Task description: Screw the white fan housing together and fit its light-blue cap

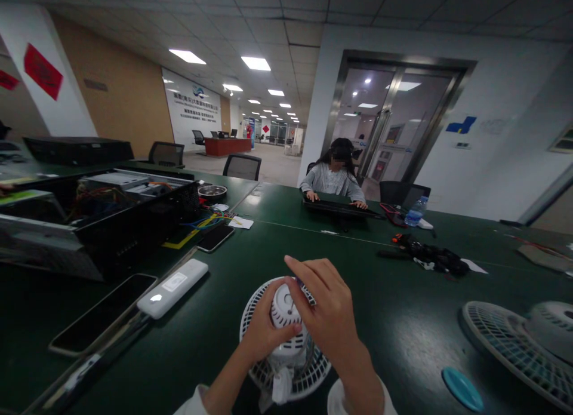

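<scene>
My left hand grips the white motor housing of a small desk fan, which lies on the dark green table. The fan's round white grille sits beneath it, with a white scrap hanging at its lower edge. My right hand pinches what looks like a small screwdriver above the housing, its thin metal shaft pointing down at the housing. My fingers hide most of the tool.
To the left lie a white power bank, several phones, and an open computer case with wires. Another fan and a blue disc are on the right. Across the table, a co-worker has both hands on a keyboard.
</scene>
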Demonstrator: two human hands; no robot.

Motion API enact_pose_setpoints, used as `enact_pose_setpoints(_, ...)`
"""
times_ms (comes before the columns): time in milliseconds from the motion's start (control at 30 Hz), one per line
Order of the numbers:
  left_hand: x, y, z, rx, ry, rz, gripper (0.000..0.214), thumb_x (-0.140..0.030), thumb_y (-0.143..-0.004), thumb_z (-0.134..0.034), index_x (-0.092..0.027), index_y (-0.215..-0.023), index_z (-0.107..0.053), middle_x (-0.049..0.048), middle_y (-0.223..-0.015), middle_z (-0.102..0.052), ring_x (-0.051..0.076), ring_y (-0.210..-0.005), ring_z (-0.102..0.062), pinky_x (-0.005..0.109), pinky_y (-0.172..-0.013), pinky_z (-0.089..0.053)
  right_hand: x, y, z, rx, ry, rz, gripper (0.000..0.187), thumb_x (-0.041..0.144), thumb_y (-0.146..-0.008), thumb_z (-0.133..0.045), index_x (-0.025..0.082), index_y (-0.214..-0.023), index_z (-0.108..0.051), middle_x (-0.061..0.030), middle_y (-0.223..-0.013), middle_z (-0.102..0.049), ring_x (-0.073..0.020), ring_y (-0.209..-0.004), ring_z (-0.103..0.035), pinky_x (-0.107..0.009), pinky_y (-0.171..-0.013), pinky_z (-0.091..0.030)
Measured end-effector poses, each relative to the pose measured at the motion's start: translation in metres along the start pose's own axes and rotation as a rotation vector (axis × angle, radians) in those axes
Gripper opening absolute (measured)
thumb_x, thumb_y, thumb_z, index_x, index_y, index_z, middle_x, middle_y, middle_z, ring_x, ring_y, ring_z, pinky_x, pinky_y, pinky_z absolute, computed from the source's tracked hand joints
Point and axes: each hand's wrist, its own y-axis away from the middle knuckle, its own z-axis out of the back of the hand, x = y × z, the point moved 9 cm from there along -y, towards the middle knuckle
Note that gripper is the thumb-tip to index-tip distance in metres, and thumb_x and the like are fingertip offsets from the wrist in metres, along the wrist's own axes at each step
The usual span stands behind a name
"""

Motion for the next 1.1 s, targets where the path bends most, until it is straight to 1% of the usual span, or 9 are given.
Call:
enact_pose_setpoints(100, 0.000, 0.000, 0.000, 0.004, 0.005, -0.005, 0.070, -0.036, -0.060, -0.072, -0.016, -0.122, -0.046, 0.0127, -0.122, -0.055, 0.033, -0.112, -0.051, 0.049, -0.098, -0.038, -0.002, -0.001, -0.002, 0.034, -0.019, -0.028, 0.032, 0.019, -0.087, -0.047, 0.016, -0.118, -0.054, -0.0086, -0.090, -0.062, -0.0185, -0.083, -0.056, -0.034, -0.069, -0.050)
enact_pose_setpoints(167, -0.001, 0.000, -0.002, 0.017, 0.015, -0.023, 0.067, -0.035, -0.062, -0.071, -0.017, -0.121, -0.047, 0.0119, -0.123, -0.054, 0.032, -0.113, -0.050, 0.047, -0.098, -0.039, 0.000, 0.000, -0.004, 0.084, -0.089, -0.017, 0.040, 0.014, -0.087, -0.040, 0.018, -0.127, -0.045, -0.0088, -0.101, -0.062, -0.0179, -0.093, -0.055, -0.035, -0.078, -0.050)
enact_pose_setpoints(233, -0.002, 0.000, -0.003, 0.024, 0.013, -0.031, 0.065, -0.033, -0.063, -0.070, -0.018, -0.121, -0.047, 0.0113, -0.124, -0.054, 0.031, -0.114, -0.050, 0.046, -0.098, -0.039, 0.002, 0.001, -0.005, 0.104, -0.125, 0.007, 0.044, 0.010, -0.087, -0.037, 0.019, -0.130, -0.041, -0.0072, -0.101, -0.063, -0.0163, -0.093, -0.056, -0.034, -0.078, -0.050)
enact_pose_setpoints(433, -0.001, 0.001, -0.001, 0.008, 0.000, -0.017, 0.069, -0.034, -0.062, -0.072, -0.017, -0.123, -0.045, 0.0124, -0.124, -0.053, 0.032, -0.115, -0.049, 0.048, -0.099, -0.037, -0.002, 0.002, -0.001, -0.022, 0.032, -0.017, 0.022, 0.018, -0.086, -0.049, 0.014, -0.105, -0.060, -0.0073, -0.082, -0.065, -0.0174, -0.074, -0.057, -0.033, -0.065, -0.049)
enact_pose_setpoints(600, -0.007, -0.001, -0.002, 0.038, 0.042, 0.011, 0.067, -0.038, -0.060, -0.072, -0.017, -0.119, -0.048, 0.0118, -0.118, -0.055, 0.031, -0.108, -0.052, 0.047, -0.097, -0.039, -0.011, 0.000, -0.003, 0.047, -0.011, -0.073, 0.037, 0.011, -0.088, -0.038, 0.014, -0.123, -0.049, -0.0101, -0.103, -0.063, -0.0175, -0.095, -0.057, -0.034, -0.078, -0.050)
enact_pose_setpoints(667, -0.007, -0.001, -0.003, 0.045, 0.050, 0.018, 0.067, -0.039, -0.061, -0.072, -0.016, -0.119, -0.048, 0.0117, -0.118, -0.055, 0.031, -0.107, -0.053, 0.047, -0.096, -0.039, -0.010, 0.000, 0.000, 0.023, 0.000, -0.050, 0.033, 0.011, -0.087, -0.041, 0.014, -0.118, -0.052, -0.0088, -0.097, -0.065, -0.0170, -0.090, -0.058, -0.032, -0.076, -0.050)
enact_pose_setpoints(800, -0.006, -0.001, -0.002, 0.029, 0.030, 0.012, 0.069, -0.038, -0.061, -0.072, -0.017, -0.121, -0.046, 0.0117, -0.121, -0.053, 0.032, -0.111, -0.050, 0.047, -0.098, -0.037, -0.005, -0.002, 0.008, -0.080, 0.078, -0.033, 0.015, 0.020, -0.085, -0.051, 0.015, -0.096, -0.061, -0.0056, -0.075, -0.063, -0.0170, -0.070, -0.055, -0.032, -0.061, -0.048)
enact_pose_setpoints(967, -0.007, -0.001, -0.003, 0.035, 0.031, -0.023, 0.066, -0.037, -0.062, -0.071, -0.017, -0.120, -0.047, 0.0112, -0.120, -0.055, 0.031, -0.110, -0.051, 0.045, -0.097, -0.039, -0.002, -0.002, 0.001, -0.007, 0.013, -0.031, 0.026, 0.013, -0.087, -0.043, 0.014, -0.110, -0.056, -0.0093, -0.095, -0.064, -0.0189, -0.090, -0.055, -0.035, -0.076, -0.048)
enact_pose_setpoints(1100, -0.003, -0.001, -0.003, 0.029, 0.029, -0.008, 0.069, -0.038, -0.061, -0.072, -0.017, -0.121, -0.046, 0.0113, -0.121, -0.054, 0.031, -0.110, -0.052, 0.046, -0.097, -0.039, -0.001, -0.001, 0.004, -0.074, 0.044, 0.015, 0.022, 0.012, -0.086, -0.048, 0.013, -0.106, -0.057, -0.0064, -0.080, -0.065, -0.0160, -0.073, -0.055, -0.030, -0.065, -0.048)
